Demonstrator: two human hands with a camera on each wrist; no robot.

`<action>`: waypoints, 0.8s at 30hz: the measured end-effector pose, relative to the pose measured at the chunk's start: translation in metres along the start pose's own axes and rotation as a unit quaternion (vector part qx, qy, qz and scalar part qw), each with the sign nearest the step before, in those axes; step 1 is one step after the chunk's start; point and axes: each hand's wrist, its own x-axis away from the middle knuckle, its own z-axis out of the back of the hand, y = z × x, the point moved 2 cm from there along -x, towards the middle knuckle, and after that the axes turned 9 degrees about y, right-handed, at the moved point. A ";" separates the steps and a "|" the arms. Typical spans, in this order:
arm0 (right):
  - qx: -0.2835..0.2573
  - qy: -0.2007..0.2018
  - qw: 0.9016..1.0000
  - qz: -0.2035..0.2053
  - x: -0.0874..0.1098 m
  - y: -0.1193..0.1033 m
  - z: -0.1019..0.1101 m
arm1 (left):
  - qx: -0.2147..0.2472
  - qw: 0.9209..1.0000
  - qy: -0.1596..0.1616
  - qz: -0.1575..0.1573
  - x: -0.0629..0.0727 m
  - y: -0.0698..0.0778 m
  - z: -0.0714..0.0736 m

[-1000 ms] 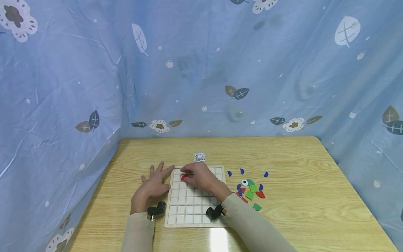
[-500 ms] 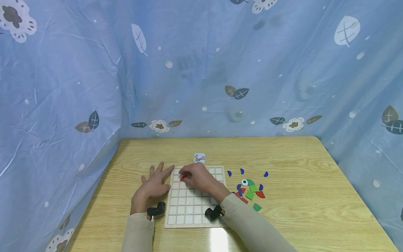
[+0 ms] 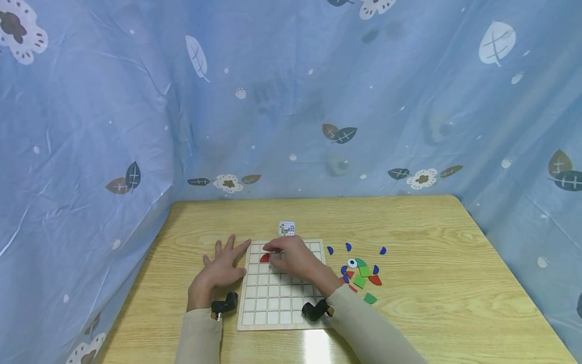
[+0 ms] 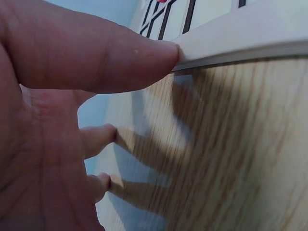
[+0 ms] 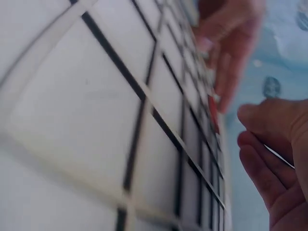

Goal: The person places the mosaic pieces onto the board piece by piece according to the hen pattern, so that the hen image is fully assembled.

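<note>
A red quarter-circle piece (image 3: 264, 258) lies in a square near the upper left of the wooden grid board (image 3: 261, 327). My right hand (image 3: 294, 257) hovers over the board just right of that piece, thumb and fingers loosely bent with nothing between them. In the right wrist view the red piece (image 5: 213, 114) sits on the grid, apart from the fingertips (image 5: 248, 114). My left hand (image 3: 224, 268) spreads its fingers beside the board's left edge. Its thumb (image 4: 144, 65) touches the side of the board in the left wrist view.
A small printed pattern card (image 3: 287, 228) lies behind the board. To the board's right, loose flat pieces are scattered: blue half-circles (image 3: 383, 251), green squares (image 3: 365, 272), red pieces (image 3: 375, 280) and a white eye disc (image 3: 352, 263). A blue curtain (image 3: 291, 101) hangs behind the table.
My right hand has let go of the red quarter-circle piece and drawn slightly to the right, leaving the piece on the board. The left hand keeps its place.
</note>
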 end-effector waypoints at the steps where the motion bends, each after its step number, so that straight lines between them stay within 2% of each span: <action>1: -0.010 0.002 1.000 -0.006 0.004 0.001 0.005 | 0.001 1.000 0.000 0.000 0.000 0.000 0.000; 9: -0.073 0.056 0.993 -0.070 0.052 0.015 0.052 | 0.007 1.000 0.001 0.002 0.002 0.002 0.000; 17: -0.066 0.129 0.983 -0.108 0.103 0.042 0.096 | 0.013 1.000 -0.001 -0.002 0.004 0.003 0.001; 24: -0.042 0.161 0.973 -0.160 0.136 0.068 0.122 | 0.014 1.000 -0.004 -0.008 0.004 0.002 0.000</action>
